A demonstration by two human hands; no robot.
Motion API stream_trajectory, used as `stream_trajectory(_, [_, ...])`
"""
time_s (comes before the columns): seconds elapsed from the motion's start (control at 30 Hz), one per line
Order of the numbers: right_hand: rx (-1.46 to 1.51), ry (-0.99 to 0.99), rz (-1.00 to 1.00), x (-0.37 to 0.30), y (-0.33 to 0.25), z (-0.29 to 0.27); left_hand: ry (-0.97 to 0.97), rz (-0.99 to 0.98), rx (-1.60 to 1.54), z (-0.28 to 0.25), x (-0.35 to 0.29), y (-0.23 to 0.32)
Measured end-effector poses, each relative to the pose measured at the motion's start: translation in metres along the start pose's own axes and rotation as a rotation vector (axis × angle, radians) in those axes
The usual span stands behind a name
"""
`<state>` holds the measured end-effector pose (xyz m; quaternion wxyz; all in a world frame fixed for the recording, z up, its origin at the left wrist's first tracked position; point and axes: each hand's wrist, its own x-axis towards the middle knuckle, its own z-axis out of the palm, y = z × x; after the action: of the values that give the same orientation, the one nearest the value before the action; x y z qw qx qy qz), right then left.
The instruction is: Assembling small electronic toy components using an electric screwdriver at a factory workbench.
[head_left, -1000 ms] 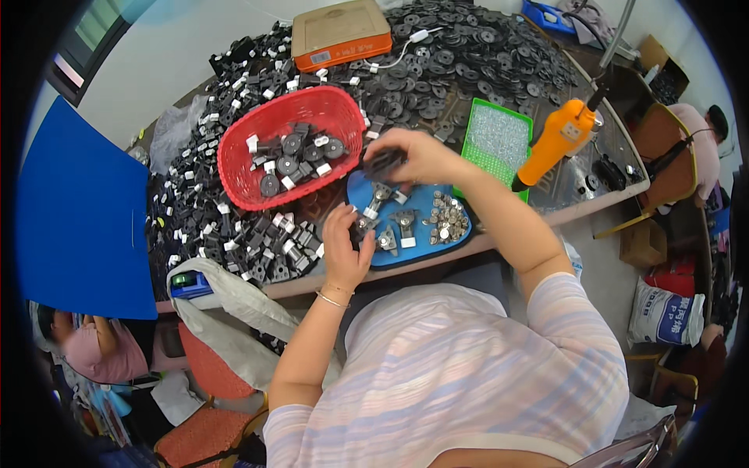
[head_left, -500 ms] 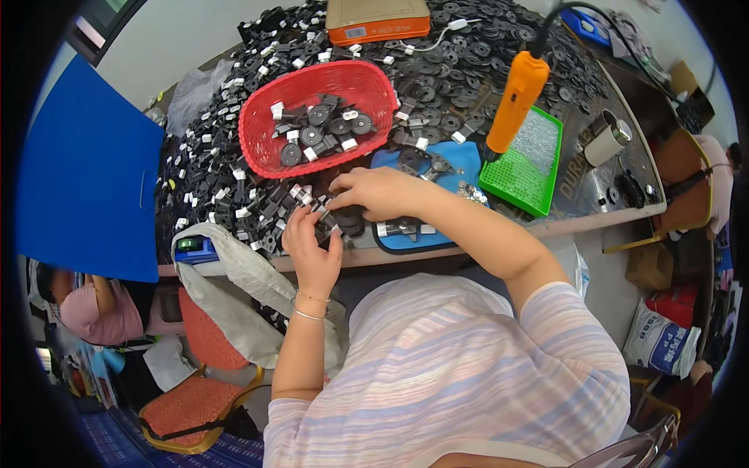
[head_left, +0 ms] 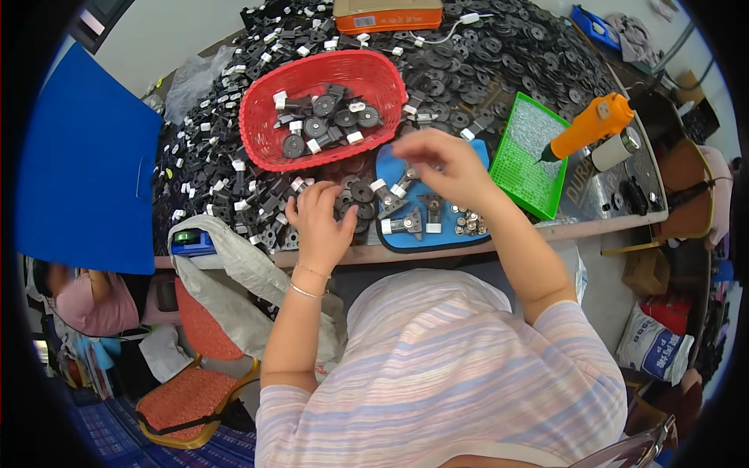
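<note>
My left hand (head_left: 324,222) is at the near edge of the part pile, its fingers curved and thumb apart. Black discs (head_left: 359,191) lie beside its fingertips, and a white-tipped black part (head_left: 300,185) is just above them. Nothing shows in its grasp. Over the blue mat (head_left: 425,243) hovers my right hand (head_left: 449,165), slightly blurred, fingers reaching left with thumb apart. Beneath and beside it are several black parts with white ends and metal plates (head_left: 403,225). Small silver metal pieces (head_left: 470,223) are heaped on the mat's right side.
A red basket (head_left: 253,117) holding wheeled parts stands beyond my hands. To the right are a green tray (head_left: 521,175), an orange electric screwdriver (head_left: 589,125) hanging over it and a metal flask (head_left: 612,152). Black parts cover the far table; a blue panel (head_left: 90,171) rises left.
My right hand has moved right and up, away from my left hand, uncovering the parts on the mat. My left hand has shifted slightly right. The hanging screwdriver has swung right.
</note>
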<state>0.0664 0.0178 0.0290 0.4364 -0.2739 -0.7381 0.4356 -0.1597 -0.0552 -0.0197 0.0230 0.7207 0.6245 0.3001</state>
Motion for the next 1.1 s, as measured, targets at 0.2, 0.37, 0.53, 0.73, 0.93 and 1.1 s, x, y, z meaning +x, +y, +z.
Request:
stream_trajectory(0.2, [-0.206,0.217,0.028,-0.085,-0.001,-0.028,-0.212,0.027,0.069,0.01,0.027,0.011])
stream_trajectory(0.37, [-0.271,0.347,0.125,-0.152,0.015,-0.04,-0.298,0.004,0.142,0.019,0.035,0.004])
stream_trajectory(0.53, [-0.328,0.513,0.144,-0.176,0.03,-0.044,-0.154,0.019,0.183,0.02,0.041,0.013])
stream_trajectory(0.73, [-0.452,0.5,0.103,-0.169,0.033,-0.041,-0.023,0.044,-0.003,0.051,0.056,0.058])
stream_trajectory(0.93, [-0.483,0.47,0.084,-0.175,0.035,-0.044,-0.134,0.009,0.134,0.055,0.061,0.068])
stream_trajectory(1.1, [-0.467,0.481,0.101,-0.175,0.035,-0.045,-0.14,0.053,-0.101,0.06,0.059,0.056])
